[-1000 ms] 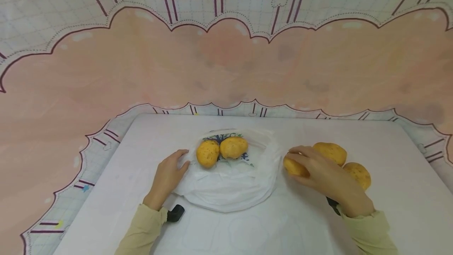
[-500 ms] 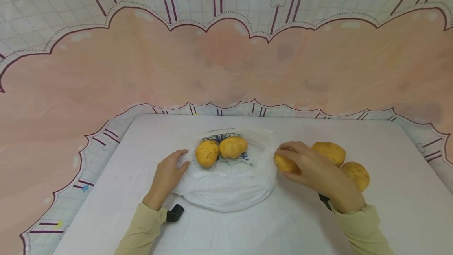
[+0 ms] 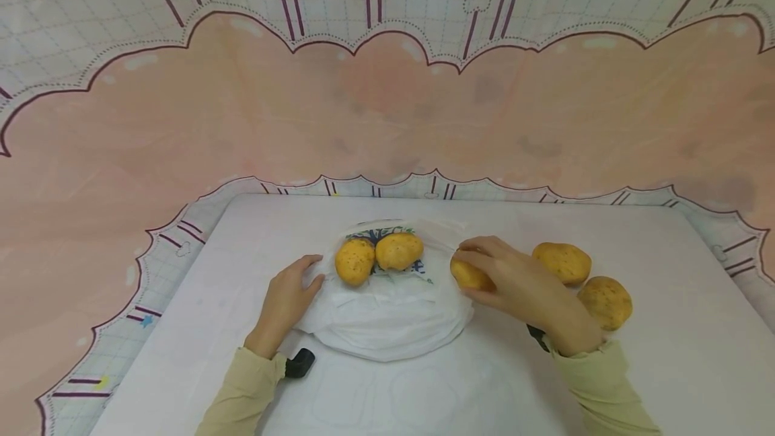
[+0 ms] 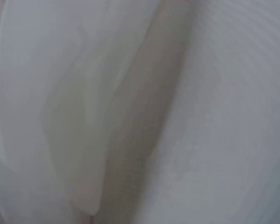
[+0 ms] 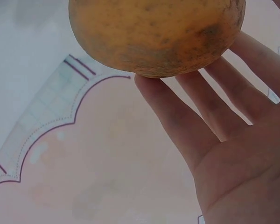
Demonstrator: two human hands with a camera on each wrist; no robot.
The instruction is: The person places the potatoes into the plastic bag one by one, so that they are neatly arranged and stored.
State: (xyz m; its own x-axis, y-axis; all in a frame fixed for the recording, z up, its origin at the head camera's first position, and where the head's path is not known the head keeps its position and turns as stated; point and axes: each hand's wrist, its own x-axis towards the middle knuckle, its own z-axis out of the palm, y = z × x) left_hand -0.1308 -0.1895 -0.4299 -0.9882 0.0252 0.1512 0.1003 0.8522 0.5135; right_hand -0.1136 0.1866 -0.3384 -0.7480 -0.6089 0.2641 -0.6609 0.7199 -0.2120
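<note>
My right hand (image 3: 517,281) grips a yellow potato (image 3: 469,274) over the right edge of a white plastic bag (image 3: 387,328). In the right wrist view the potato (image 5: 158,32) fills the top, with fingertips against its skin. Two more potatoes lie side by side on the bag: a speckled one (image 3: 354,262) and a rounder-ended one (image 3: 399,251), over a blue and green print. At the bag's left edge is my left hand (image 3: 287,298), thumb and fingers apart. Only the bag's pale folds (image 4: 74,116) and the white surface appear in the left wrist view.
Right of my right hand, two loose potatoes, a longer one (image 3: 563,263) and a browner one (image 3: 605,303), lie on the white table (image 3: 684,369). A patterned peach cloth (image 3: 387,113) hangs behind the table.
My right hand has carried its potato leftward, from beside the bag to over its right edge. The loose potato at far right is less covered by the arm. My left hand stays put.
</note>
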